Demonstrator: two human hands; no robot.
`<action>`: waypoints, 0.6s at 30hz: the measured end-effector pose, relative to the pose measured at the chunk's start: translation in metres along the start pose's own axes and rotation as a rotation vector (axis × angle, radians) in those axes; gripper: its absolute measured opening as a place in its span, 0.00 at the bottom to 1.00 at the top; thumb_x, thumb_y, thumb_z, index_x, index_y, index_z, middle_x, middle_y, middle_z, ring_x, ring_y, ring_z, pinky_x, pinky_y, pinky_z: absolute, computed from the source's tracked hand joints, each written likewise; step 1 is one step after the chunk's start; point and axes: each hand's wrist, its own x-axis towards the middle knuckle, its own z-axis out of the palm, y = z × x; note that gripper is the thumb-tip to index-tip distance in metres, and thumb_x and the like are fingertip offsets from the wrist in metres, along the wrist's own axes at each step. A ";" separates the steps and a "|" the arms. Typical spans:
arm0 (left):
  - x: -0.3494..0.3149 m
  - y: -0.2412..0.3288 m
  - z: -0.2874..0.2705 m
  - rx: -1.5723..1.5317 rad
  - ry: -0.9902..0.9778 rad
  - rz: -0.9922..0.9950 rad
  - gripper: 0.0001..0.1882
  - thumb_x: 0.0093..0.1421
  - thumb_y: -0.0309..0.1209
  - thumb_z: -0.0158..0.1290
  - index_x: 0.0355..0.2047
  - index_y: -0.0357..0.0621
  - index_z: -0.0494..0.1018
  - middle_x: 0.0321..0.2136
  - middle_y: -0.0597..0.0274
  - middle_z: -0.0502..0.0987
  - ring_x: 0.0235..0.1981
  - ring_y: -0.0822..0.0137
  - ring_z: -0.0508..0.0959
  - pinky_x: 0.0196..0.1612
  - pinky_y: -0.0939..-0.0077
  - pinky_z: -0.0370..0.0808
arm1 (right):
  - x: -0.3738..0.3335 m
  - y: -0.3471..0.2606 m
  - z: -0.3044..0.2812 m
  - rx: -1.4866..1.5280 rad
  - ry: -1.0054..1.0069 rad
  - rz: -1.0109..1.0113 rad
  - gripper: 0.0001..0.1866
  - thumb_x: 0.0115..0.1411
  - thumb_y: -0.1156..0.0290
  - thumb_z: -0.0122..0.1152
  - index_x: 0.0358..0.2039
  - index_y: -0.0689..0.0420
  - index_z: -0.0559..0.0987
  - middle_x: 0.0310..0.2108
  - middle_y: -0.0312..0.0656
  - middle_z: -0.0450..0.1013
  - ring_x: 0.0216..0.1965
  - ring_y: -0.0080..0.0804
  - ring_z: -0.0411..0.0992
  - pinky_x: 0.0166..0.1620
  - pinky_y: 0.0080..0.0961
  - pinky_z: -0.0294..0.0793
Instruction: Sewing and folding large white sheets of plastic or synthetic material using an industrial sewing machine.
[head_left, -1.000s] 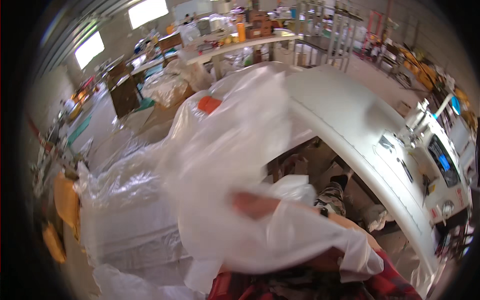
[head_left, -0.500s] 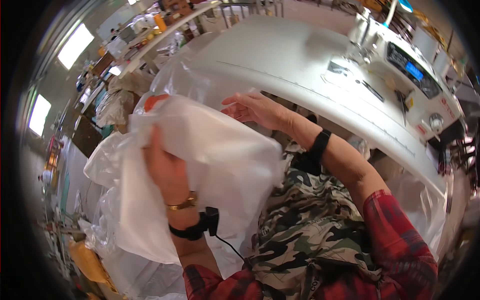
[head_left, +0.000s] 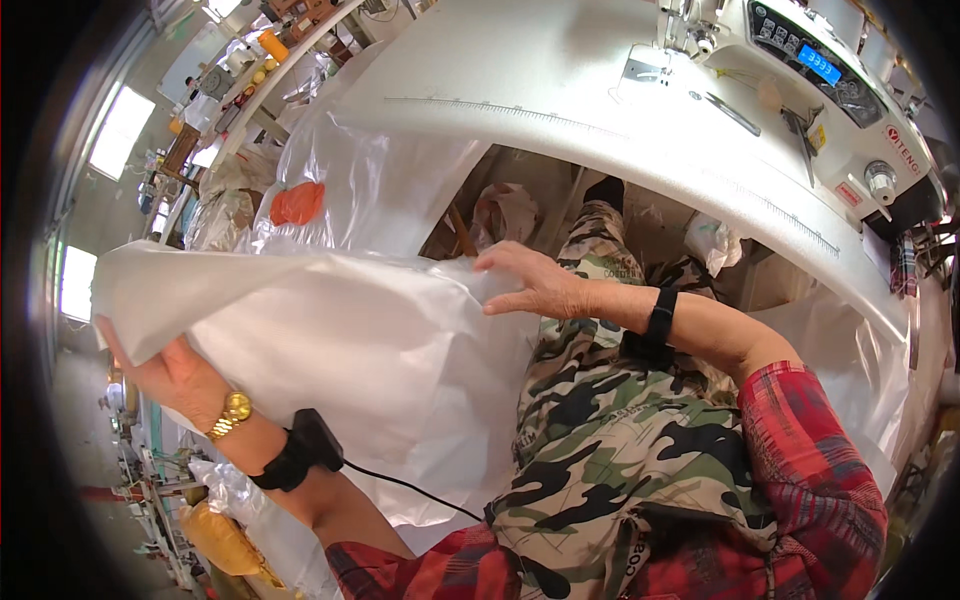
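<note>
A thin white sheet [head_left: 340, 345], slightly see-through, spreads over the left side of my lap. Its upper left part is folded over into a loose flap. At that left edge my left hand [head_left: 175, 375] grips the sheet, with some fingers partly covered by it. My right hand [head_left: 535, 282] is at the sheet's right edge, fingers and thumb apart, fingertips at or just touching the material; whether they touch is hard to tell.
A white sewing machine [head_left: 800, 90] stands on the pale table [head_left: 520, 70] ahead and to the right. Tweezers [head_left: 733, 113] lie by it. Clear plastic [head_left: 350, 170] drapes over the table's left end, with an orange patch [head_left: 297, 204]. Cluttered shelves [head_left: 270, 85] stand far left.
My left hand has moved out to the left and spread the sheet wider. The right hand has shifted a little down and right. My view has tilted slightly, showing my leg under the table.
</note>
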 end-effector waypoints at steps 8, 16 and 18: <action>0.031 -0.037 -0.035 0.186 0.074 -0.043 0.22 0.63 0.29 0.55 0.54 0.28 0.67 0.50 0.46 0.76 0.49 0.58 0.77 0.54 0.67 0.73 | -0.022 -0.005 0.001 -0.230 0.021 0.205 0.28 0.55 0.60 0.68 0.54 0.56 0.70 0.53 0.48 0.68 0.54 0.47 0.66 0.53 0.39 0.68; 0.070 -0.080 -0.034 0.028 0.094 -0.178 0.22 0.64 0.31 0.55 0.55 0.31 0.68 0.51 0.48 0.75 0.51 0.57 0.76 0.56 0.64 0.72 | 0.014 0.048 0.014 0.418 -0.169 0.275 0.33 0.67 0.46 0.49 0.57 0.63 0.72 0.57 0.49 0.70 0.61 0.40 0.64 0.65 0.31 0.58; 0.077 -0.097 -0.037 -0.003 0.089 -0.222 0.22 0.64 0.32 0.55 0.55 0.31 0.68 0.52 0.49 0.75 0.51 0.57 0.76 0.56 0.63 0.71 | 0.025 0.045 0.019 0.354 -0.226 0.292 0.33 0.68 0.44 0.47 0.56 0.63 0.73 0.57 0.47 0.70 0.60 0.38 0.65 0.63 0.30 0.60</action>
